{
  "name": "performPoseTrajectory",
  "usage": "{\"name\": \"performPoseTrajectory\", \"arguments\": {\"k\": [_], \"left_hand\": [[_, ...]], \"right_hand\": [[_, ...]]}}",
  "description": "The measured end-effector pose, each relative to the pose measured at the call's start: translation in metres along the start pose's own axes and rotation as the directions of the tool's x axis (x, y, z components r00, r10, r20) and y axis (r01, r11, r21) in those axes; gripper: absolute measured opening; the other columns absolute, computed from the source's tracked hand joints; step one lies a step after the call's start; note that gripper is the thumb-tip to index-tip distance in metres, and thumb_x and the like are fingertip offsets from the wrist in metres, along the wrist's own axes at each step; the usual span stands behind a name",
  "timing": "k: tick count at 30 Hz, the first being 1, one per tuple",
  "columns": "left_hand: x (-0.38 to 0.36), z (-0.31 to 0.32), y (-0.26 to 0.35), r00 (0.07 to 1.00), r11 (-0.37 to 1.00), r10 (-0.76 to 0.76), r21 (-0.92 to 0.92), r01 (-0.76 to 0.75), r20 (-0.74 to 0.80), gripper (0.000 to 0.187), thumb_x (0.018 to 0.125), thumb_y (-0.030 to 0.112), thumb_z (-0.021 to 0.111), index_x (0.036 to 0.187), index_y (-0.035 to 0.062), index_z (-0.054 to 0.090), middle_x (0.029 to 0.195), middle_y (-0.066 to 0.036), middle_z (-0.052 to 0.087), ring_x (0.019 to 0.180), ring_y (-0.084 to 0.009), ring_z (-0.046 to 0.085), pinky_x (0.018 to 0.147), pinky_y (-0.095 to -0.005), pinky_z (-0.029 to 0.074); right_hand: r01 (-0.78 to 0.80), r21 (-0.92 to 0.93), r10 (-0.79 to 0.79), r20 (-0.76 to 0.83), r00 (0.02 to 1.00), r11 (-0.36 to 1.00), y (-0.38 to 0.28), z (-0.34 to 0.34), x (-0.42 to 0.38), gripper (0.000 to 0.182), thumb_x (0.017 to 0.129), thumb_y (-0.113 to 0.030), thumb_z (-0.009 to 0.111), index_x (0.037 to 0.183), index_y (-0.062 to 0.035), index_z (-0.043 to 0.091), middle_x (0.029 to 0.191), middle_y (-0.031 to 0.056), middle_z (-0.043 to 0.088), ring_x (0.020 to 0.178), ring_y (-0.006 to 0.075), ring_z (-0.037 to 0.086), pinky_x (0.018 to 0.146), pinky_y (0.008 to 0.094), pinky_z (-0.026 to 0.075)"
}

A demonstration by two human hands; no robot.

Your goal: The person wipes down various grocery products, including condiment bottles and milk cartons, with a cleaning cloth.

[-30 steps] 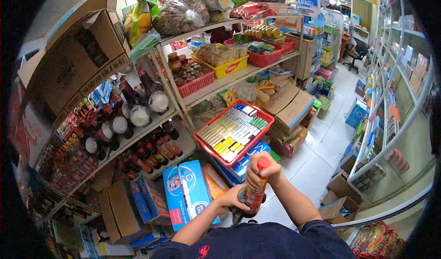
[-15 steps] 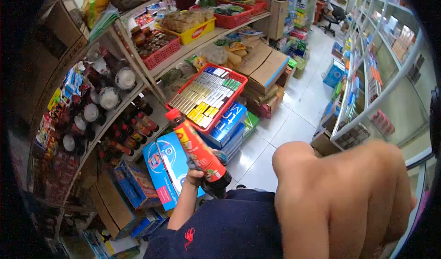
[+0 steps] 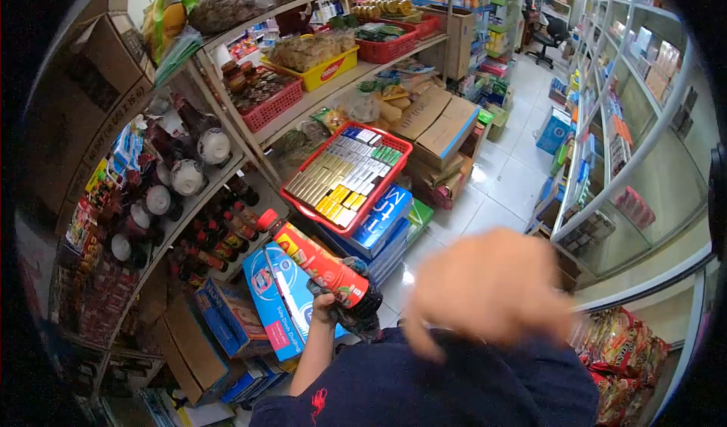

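Note:
My left hand [image 3: 324,306] is wrapped round the lower part of a bottle [image 3: 322,263] with a red cap, a red and yellow label and dark contents. The bottle is tilted, its cap toward the upper left. A dark grey cloth [image 3: 363,325] is bunched behind and under its base, against the same hand. My right hand [image 3: 485,287] is raised close to the camera in front of my dark shirt, smeared by motion, so its fingers cannot be made out. Beyond the bottle is a red basket [image 3: 410,154] of small gold, silver and yellow packs.
Below the bottle lies a blue and white carton [image 3: 261,279]. Similar red-capped bottles [image 3: 227,238] fill the lower left shelf. A blue box [image 3: 379,219] supports the basket. Glass cabinets [image 3: 636,147] line the right side, with red packets [image 3: 617,344] at lower right.
My right hand has moved left and away from the camera, uncovering the red packets. My left hand still holds the bottle, which now leans further over. The view has shifted slightly.

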State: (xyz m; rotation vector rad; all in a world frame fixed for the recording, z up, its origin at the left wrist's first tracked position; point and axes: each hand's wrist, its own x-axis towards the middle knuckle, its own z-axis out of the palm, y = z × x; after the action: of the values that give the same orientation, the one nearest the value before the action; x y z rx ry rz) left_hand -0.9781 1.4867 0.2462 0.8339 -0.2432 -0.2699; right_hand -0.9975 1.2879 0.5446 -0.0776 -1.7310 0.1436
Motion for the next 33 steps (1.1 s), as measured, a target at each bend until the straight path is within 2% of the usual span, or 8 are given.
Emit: {"name": "performPoseTrajectory", "arguments": {"k": [1,2,5,16,19,22,29,33], "left_hand": [[-0.006,0.042,0.031,0.996,0.996,0.027,-0.078,-0.033,-0.080,0.072,0.052,0.024,0.067,0.113,-0.0021,0.039,0.105,-0.017,0.052,0.096,-0.0275,0.053,0.085,-0.0375,0.044],[-0.002,0.050,0.030,0.997,0.988,0.052,-0.143,-0.061,-0.061,0.071,0.054,0.024,0.067,0.114,-0.0016,0.039,0.105,-0.017,0.052,0.096,-0.0270,0.053,0.085,-0.0384,0.043],[0.001,0.066,0.032,0.989,0.971,-0.025,-0.240,-0.011,-0.146,0.067,0.059,0.023,0.067,0.115,-0.0006,0.038,0.104,-0.013,0.053,0.094,-0.0244,0.054,0.085,-0.0370,0.044],[0.048,0.078,-0.011,0.973,0.987,-0.078,-0.153,0.045,-0.216,0.055,0.067,0.026,0.062,0.112,-0.0012,0.043,0.101,-0.014,0.055,0.091,-0.0251,0.056,0.082,-0.0371,0.045],[0.065,0.085,0.004,0.998,0.954,-0.030,-0.300,0.013,-0.054,0.051,0.065,0.020,0.060,0.109,-0.0013,0.044,0.099,-0.014,0.055,0.087,-0.0246,0.057,0.081,-0.0367,0.045],[0.097,0.058,0.000,0.995,0.965,-0.013,-0.258,0.038,0.096,0.052,0.064,0.019,0.058,0.110,-0.0007,0.043,0.098,-0.015,0.055,0.088,-0.0260,0.056,0.083,-0.0376,0.044],[0.116,0.121,0.015,0.982,0.989,0.055,-0.146,-0.028,0.178,0.056,0.058,0.021,0.061,0.105,-0.0047,0.044,0.091,-0.017,0.055,0.083,-0.0267,0.057,0.075,-0.0370,0.047],[0.118,0.125,0.027,0.990,0.986,0.143,-0.083,-0.142,0.001,0.045,0.062,0.016,0.059,0.102,-0.0021,0.046,0.089,-0.016,0.057,0.081,-0.0248,0.058,0.074,-0.0354,0.048]], "right_hand": [[-0.460,-0.408,0.385,-0.255,0.887,0.789,-0.003,-0.002,-0.028,0.020,0.080,-0.022,0.048,0.065,-0.0087,0.046,0.061,0.0051,0.044,0.056,0.0193,0.045,0.056,0.0328,0.039],[-0.782,-0.573,0.528,-0.598,0.603,0.244,-0.002,-0.008,-0.057,0.020,0.072,-0.020,0.059,0.080,-0.0030,0.051,0.076,0.0074,0.049,0.071,0.0226,0.048,0.067,0.0324,0.040],[-0.819,-0.466,0.443,-0.845,0.300,-0.334,0.027,-0.003,-0.162,0.034,0.074,-0.024,0.060,0.096,-0.0025,0.047,0.094,0.0140,0.045,0.091,0.0268,0.046,0.080,0.0335,0.037],[-0.909,-0.290,0.040,-0.956,0.292,-0.299,0.010,0.023,-0.208,0.058,0.066,-0.027,0.071,0.112,-0.0015,0.046,0.095,0.0178,0.053,0.089,0.0260,0.054,0.077,0.0338,0.043],[-0.996,0.085,0.181,-0.980,-0.079,0.023,-0.006,0.025,-0.218,0.051,0.070,-0.018,0.067,0.114,-0.0005,0.048,0.098,0.0082,0.058,0.088,0.0112,0.052,0.077,0.0262,0.042],[-0.793,0.429,0.402,-0.879,-0.256,0.433,-0.027,0.025,-0.242,0.041,0.079,-0.025,0.056,0.109,0.0016,0.050,0.095,0.0108,0.058,0.081,0.0164,0.057,0.073,0.0289,0.045],[-0.301,0.650,0.645,-0.753,-0.130,0.698,-0.049,0.044,-0.268,0.061,0.075,-0.043,0.055,0.115,0.0009,0.041,0.100,0.0142,0.055,0.084,0.0244,0.057,0.069,0.0365,0.049],[-0.852,0.247,0.228,-0.961,-0.155,0.461,-0.054,0.040,-0.245,0.061,0.068,-0.025,0.069,0.118,-0.0013,0.043,0.102,0.0093,0.055,0.094,0.0161,0.052,0.082,0.0303,0.041]]}}
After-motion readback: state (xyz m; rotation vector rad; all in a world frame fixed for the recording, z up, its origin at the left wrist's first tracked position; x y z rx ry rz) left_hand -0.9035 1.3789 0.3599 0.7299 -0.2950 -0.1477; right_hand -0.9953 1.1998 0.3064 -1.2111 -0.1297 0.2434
